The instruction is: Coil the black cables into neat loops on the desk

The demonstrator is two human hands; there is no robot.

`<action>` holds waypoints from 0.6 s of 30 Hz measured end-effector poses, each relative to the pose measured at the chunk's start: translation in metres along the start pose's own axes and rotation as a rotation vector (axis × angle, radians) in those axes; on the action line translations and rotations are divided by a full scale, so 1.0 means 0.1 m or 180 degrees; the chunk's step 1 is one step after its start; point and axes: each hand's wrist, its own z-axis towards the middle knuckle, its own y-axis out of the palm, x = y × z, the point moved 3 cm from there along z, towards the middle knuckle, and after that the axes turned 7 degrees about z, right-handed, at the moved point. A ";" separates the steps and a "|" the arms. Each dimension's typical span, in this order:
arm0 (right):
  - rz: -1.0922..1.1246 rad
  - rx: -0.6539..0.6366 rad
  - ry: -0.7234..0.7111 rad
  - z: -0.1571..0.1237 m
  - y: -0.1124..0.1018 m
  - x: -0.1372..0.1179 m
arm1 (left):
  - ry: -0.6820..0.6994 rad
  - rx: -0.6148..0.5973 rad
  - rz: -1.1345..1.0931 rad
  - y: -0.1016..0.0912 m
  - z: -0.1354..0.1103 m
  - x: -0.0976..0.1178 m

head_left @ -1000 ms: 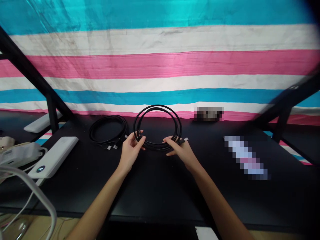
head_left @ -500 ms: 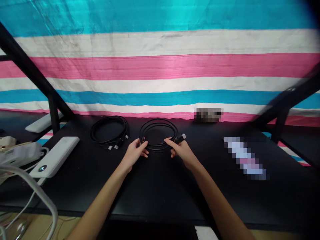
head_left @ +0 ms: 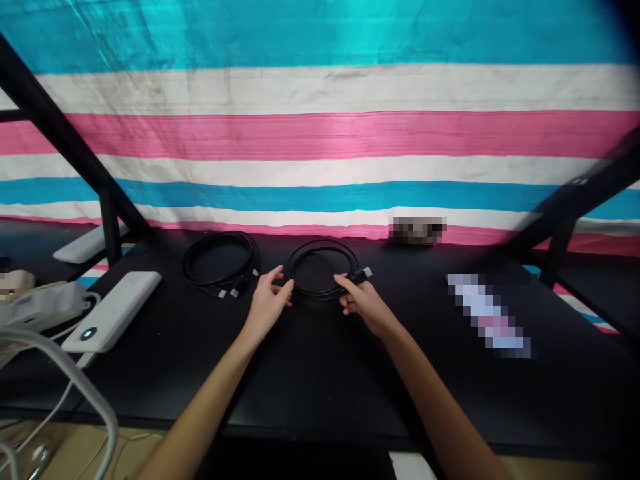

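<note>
A coiled black cable [head_left: 316,294] is in the middle of the black table, its loops lying in a ring. My right hand [head_left: 364,303] grips the coil's right side between thumb and fingers. The cable's plug [head_left: 364,274], with a pale metal end, sticks out past that hand. At the coil's left edge is my left hand [head_left: 271,297], its thumb and fingers apart and nothing between them. To the left of this hand lies a second black cable coil [head_left: 220,285], with several connector ends at its front right.
A white power bank [head_left: 113,313] with a lit round display lies on the left, near white chargers [head_left: 45,310] and a thick white cable [head_left: 83,377]. Black frame bars [head_left: 75,153] slant on both sides. A striped sheet [head_left: 320,133] hangs behind. Two blurred items are on the right.
My left hand has let go of the coil's left side, its fingers spreading and moving slightly left. The loops have drawn together into a tighter ring. My right hand keeps its grip.
</note>
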 end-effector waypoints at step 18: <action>-0.0338 -0.0523 0.0165 -0.06 0.06 0.02 | 0.2454 -0.1191 0.2215 0.14 -0.20 0.14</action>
